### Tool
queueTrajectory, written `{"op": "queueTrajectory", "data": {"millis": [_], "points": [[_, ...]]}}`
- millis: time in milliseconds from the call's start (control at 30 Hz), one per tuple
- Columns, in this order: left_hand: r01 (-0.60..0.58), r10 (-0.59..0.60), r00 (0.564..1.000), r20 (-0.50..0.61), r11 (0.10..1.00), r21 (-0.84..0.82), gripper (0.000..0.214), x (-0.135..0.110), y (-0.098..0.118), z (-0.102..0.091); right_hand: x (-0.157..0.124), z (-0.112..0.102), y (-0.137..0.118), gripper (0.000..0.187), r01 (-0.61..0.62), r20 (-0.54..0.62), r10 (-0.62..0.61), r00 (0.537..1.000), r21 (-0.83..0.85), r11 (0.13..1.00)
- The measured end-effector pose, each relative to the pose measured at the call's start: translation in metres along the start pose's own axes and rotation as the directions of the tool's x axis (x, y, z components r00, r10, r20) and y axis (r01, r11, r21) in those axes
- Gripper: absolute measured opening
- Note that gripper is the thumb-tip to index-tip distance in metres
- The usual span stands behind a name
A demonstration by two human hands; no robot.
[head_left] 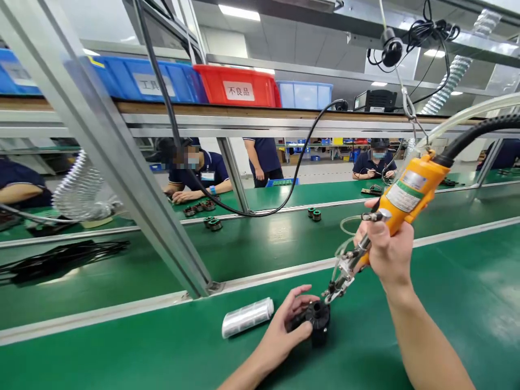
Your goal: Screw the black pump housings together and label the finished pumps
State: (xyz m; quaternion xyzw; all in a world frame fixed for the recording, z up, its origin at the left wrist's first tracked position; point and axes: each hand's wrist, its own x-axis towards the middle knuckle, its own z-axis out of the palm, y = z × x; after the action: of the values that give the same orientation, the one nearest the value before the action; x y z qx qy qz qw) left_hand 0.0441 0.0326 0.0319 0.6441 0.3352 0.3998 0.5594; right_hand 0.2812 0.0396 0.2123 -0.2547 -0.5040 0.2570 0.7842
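My left hand (286,322) curls around a small black round part (317,319) that stands on the green bench surface (447,303). My right hand (385,246) grips an orange powered screwdriver (410,197), tilted down to the left. The tool's metal tip with its feeder clamp (339,284) sits just above the black part. A black cable and a clear hose run from the tool's top toward the upper right.
A white cylindrical roll (247,317) lies left of the part. Small black parts (313,214) ride the green conveyor beyond. A slanted metal frame post (122,162) crosses the left. Blue and red bins (238,86) sit on the shelf above. Other people work across the line.
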Motion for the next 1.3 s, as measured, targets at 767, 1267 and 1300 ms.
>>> {"op": "queueTrajectory", "data": {"millis": [767, 1267, 1300], "points": [[0.089, -0.089, 0.996, -0.014, 0.996, -0.025, 0.050, -0.001, 0.014, 0.012, -0.027, 0.041, 0.006, 0.054, -0.174, 0.172, 0.194, 0.966, -0.122, 0.977], [0.017, -0.017, 1.000, -0.001, 1.000, -0.012, 0.062, -0.008, -0.002, 0.011, -0.020, 0.024, -0.001, 0.056, -0.177, 0.101, 0.195, 0.975, -0.166, 0.970], [0.011, -0.011, 1.000, 0.002, 1.000, 0.002, 0.067, -0.009, -0.003, 0.013, -0.017, 0.017, -0.009, 0.056, -0.165, 0.101, 0.187, 0.977, -0.194, 0.967]]}}
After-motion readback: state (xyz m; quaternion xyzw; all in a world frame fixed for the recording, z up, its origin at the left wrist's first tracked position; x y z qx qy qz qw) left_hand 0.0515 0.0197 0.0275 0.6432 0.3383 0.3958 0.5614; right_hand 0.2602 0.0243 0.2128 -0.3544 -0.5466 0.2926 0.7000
